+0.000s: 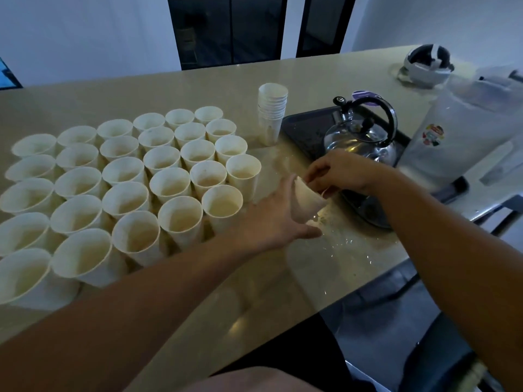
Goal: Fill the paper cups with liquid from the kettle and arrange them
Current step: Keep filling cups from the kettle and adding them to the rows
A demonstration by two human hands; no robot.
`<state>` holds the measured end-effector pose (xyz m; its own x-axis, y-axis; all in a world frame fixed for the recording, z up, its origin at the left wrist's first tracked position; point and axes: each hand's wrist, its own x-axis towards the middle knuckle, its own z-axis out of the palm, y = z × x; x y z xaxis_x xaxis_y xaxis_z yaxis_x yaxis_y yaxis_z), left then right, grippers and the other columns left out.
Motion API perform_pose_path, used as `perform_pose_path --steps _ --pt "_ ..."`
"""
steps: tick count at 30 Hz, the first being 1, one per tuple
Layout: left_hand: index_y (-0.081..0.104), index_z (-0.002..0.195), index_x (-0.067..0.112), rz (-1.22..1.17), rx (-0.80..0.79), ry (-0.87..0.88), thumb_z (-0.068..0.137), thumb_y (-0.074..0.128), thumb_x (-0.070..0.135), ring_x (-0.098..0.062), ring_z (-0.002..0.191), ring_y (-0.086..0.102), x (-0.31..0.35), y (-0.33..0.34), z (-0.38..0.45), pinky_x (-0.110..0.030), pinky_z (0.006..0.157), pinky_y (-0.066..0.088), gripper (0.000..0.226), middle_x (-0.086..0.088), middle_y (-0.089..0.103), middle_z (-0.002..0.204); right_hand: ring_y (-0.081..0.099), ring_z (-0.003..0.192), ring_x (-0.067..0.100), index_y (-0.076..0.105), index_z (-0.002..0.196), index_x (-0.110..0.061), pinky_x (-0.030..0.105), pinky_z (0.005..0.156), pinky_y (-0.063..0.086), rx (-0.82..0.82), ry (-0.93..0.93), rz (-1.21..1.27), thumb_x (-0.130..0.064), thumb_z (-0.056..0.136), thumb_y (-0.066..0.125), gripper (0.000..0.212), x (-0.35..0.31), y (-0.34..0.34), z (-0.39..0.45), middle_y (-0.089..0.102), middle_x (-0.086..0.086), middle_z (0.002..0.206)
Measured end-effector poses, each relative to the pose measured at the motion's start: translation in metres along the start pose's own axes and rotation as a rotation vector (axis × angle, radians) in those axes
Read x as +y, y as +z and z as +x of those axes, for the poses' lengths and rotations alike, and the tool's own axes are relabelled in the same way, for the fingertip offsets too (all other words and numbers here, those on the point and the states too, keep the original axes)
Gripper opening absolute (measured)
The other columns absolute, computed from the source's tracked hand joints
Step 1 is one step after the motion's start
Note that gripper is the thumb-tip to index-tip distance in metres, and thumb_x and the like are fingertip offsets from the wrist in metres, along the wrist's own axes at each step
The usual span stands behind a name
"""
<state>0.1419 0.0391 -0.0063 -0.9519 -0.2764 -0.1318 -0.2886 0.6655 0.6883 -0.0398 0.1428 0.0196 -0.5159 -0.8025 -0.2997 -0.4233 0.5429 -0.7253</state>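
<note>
Several white paper cups [169, 185] holding pale liquid stand packed in rows on the left half of the beige table [198, 80]. One paper cup [307, 200] is tilted just above the table between my hands. My left hand [271, 219] grips its side, and my right hand [339, 172] pinches its rim from above. A shiny steel kettle [360, 140] with a black handle sits upright on a dark tray [302, 131] right behind my right hand. A stack of unused cups [271, 111] stands left of the tray.
Spilled drops [339, 241] wet the table near its front right edge. A large translucent plastic container [458, 128] stands on the tray's right end. A white and black device [427, 60] lies at the far right corner.
</note>
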Motion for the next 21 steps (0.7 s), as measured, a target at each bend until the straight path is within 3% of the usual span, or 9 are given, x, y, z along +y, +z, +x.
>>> perform_pose_path --steps 3,6,10,13,21 --pt "0.017 0.146 0.033 0.054 0.219 0.028 0.074 0.079 0.051 -0.023 0.115 0.057 -0.003 0.014 0.002 -0.048 0.097 0.046 0.096 0.000 0.054 0.136 0.072 0.074 0.008 0.076 0.096 -0.011 0.018 0.065 0.055 0.065 -0.064 0.075 -0.005 0.089 0.072 0.010 0.000 0.001 -0.001 0.076 0.000 0.083" --pt "0.023 0.142 0.031 -0.001 0.299 -0.009 0.077 0.074 0.053 -0.024 0.108 0.060 -0.005 0.022 0.005 -0.047 0.091 0.050 0.085 0.001 0.056 0.129 0.069 0.069 0.006 0.076 0.096 -0.015 0.017 0.061 0.054 0.070 -0.043 0.031 -0.011 0.093 0.069 0.008 0.001 0.001 -0.002 0.075 -0.003 0.081" --pt "0.022 0.141 0.033 -0.065 0.324 -0.065 0.078 0.070 0.057 -0.023 0.104 0.061 -0.008 0.028 0.003 -0.047 0.087 0.054 0.083 0.003 0.057 0.126 0.067 0.065 0.015 0.075 0.092 -0.018 0.024 0.063 0.057 -0.066 0.072 -0.120 -0.012 0.097 0.061 0.016 0.001 0.000 -0.001 0.074 0.003 0.078" --pt "0.020 0.142 0.032 -0.015 0.277 -0.093 0.080 0.067 0.062 -0.024 0.103 0.064 -0.012 0.034 0.002 -0.045 0.087 0.055 0.083 0.000 0.060 0.124 0.065 0.057 0.009 0.076 0.088 -0.016 0.017 0.057 0.054 -0.039 0.056 -0.253 -0.017 0.094 0.067 0.011 -0.002 0.001 0.002 0.072 -0.002 0.066" --pt "0.024 0.141 0.029 -0.002 0.293 -0.121 0.083 0.066 0.058 -0.021 0.104 0.062 -0.019 0.034 0.006 -0.035 0.085 0.053 0.078 0.001 0.059 0.126 0.062 0.050 0.001 0.077 0.089 -0.015 0.012 0.052 0.048 0.013 0.006 -0.349 -0.012 0.093 0.068 0.011 -0.005 0.004 0.016 0.071 -0.003 0.064"
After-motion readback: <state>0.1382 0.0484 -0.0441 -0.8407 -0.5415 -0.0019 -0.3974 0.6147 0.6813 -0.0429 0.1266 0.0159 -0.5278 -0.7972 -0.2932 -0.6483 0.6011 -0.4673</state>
